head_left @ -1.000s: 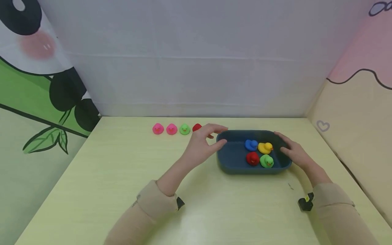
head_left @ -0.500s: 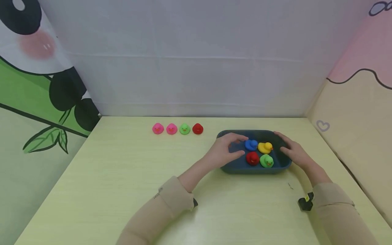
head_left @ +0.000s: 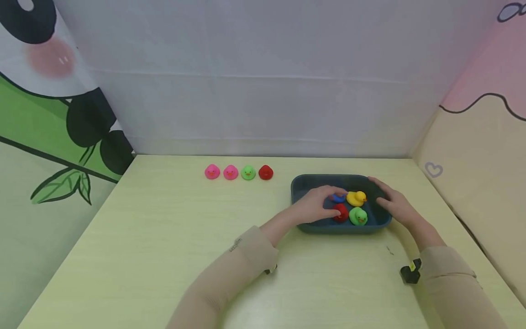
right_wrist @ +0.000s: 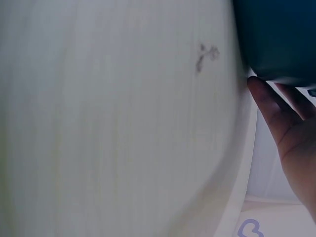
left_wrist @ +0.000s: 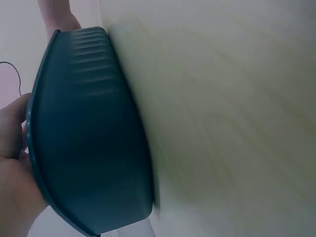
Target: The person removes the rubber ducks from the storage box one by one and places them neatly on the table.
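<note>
A dark teal plastic tub [head_left: 304,227] stands on the table, holding a yellow rubber duck [head_left: 355,198], a green rubber duck [head_left: 358,216], a red rubber duck [head_left: 340,214] and a blue rubber duck [head_left: 338,198]. My left hand [head_left: 314,205] reaches over the tub's near left side, its thumb overlapping the red duck and its fingers partly covering the blue one. Between thumb and fingers there is a wide gap. My right hand [head_left: 394,204] grips the tub's right end, thumb inside the rim and fingers outside; in the right wrist view, fingers [right_wrist: 271,106] lie against the outer wall.
Along the back of the table, left of the tub, sit two pink rubber ducks [head_left: 212,172], a green one [head_left: 248,172] and a red one [head_left: 265,172] in a row. A pale wall [head_left: 263,114] rises behind, with printed panels at both sides.
My left hand has moved right and down, from beside the tub's left rim to over the blue and red ducks, uncovering the red duck in the row. My right hand stays put.
</note>
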The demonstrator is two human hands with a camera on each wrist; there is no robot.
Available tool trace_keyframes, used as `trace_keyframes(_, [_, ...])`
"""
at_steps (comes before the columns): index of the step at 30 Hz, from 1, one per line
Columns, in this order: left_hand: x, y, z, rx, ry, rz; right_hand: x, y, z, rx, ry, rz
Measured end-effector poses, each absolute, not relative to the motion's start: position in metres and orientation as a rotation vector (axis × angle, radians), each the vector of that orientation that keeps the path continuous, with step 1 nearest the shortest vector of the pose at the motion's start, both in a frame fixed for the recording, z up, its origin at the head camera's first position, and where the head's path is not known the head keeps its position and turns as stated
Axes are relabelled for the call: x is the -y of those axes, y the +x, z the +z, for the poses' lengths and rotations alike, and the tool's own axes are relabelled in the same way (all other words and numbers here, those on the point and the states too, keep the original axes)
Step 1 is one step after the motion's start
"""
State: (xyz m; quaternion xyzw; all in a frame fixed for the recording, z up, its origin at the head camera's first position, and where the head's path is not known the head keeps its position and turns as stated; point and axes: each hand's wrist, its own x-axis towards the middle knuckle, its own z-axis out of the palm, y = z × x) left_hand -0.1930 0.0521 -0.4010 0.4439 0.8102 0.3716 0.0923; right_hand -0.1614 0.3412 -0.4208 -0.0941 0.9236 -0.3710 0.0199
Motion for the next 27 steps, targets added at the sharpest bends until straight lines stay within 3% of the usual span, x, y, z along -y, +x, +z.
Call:
trace_keyframes(13, [-0.074,-0.209,-0.412,-2.446,1.419,0.739,-0.340,-0.162,-0.421,-2.851,-0.316,-1.179])
trace_keyframes(27, [-0.079,-0.210,-0.414,-2.485,1.392,0.708,-0.342,-0.162,-0.422,-2.855,-0.293,-1.182])
